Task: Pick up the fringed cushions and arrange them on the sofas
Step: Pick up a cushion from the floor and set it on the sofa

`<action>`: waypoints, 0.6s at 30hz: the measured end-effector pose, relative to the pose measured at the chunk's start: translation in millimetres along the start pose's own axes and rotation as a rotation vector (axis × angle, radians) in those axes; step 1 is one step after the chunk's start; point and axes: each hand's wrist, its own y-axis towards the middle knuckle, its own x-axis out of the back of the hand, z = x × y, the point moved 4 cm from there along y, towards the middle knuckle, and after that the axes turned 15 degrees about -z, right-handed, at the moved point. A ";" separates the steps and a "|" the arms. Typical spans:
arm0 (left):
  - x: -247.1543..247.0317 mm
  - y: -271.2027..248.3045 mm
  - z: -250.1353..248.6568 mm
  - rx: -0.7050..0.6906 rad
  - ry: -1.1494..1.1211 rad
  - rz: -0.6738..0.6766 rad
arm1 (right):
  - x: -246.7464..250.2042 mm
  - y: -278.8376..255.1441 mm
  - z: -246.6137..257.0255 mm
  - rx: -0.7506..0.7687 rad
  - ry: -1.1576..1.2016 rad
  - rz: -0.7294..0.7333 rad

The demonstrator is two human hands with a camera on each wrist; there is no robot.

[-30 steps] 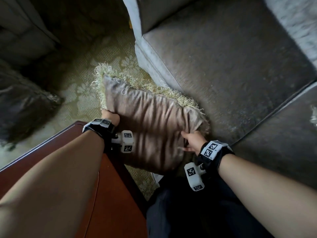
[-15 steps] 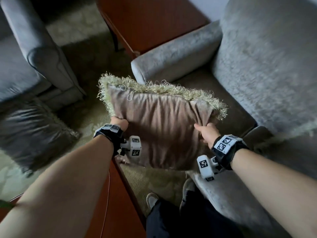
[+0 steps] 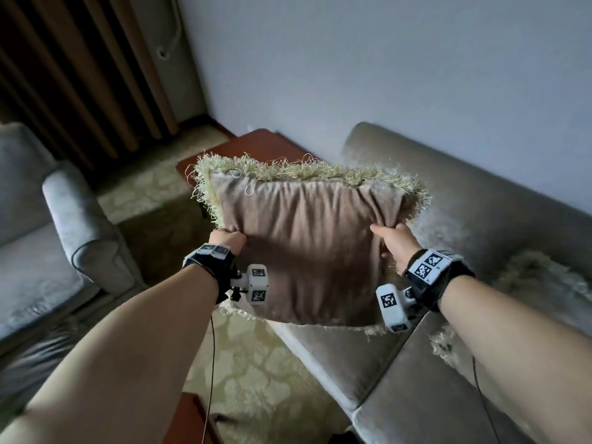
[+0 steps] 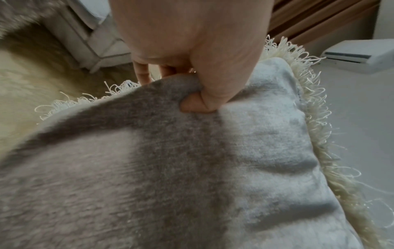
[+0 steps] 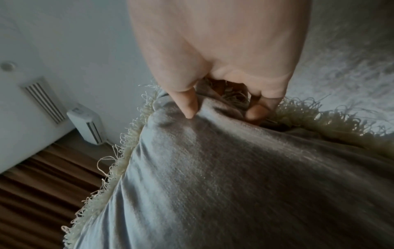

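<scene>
A brown velvet cushion point(image 3: 314, 248) with a pale green fringe is held upright in the air above the left end of the grey sofa point(image 3: 480, 225). My left hand point(image 3: 229, 240) grips its left edge, thumb pressed into the cloth point(image 4: 196, 104). At the right edge, my right hand point(image 3: 394, 241) pinches the cloth and fringe point(image 5: 224, 107). A second fringed cushion point(image 3: 544, 283) lies on the sofa seat to the right, partly behind my right arm.
A grey armchair point(image 3: 64, 225) stands at the left, with a dark cushion point(image 3: 28, 363) on the floor before it. A red-brown side table point(image 3: 256, 149) sits in the corner behind the held cushion. Another wooden table edge point(image 3: 189, 421) is near my legs. Patterned carpet point(image 3: 256, 363) covers the floor.
Both hands have raised the cushion from low by the sofa front to chest height. My view has swung up toward the wall and sofa back.
</scene>
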 end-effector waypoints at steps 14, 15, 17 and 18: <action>-209.4 114.6 -117.7 -0.122 -0.080 0.198 | 70.1 115.7 19.8 -0.137 0.224 -0.146; -215.2 107.5 -126.7 -0.121 -0.071 0.200 | 72.9 122.0 17.8 -0.142 0.248 -0.150; -211.0 75.3 -151.5 -0.142 -0.059 0.224 | 77.9 141.8 5.0 -0.165 0.284 -0.178; -206.6 54.6 -165.3 -0.155 -0.048 0.247 | 79.3 153.0 -4.5 -0.185 0.293 -0.199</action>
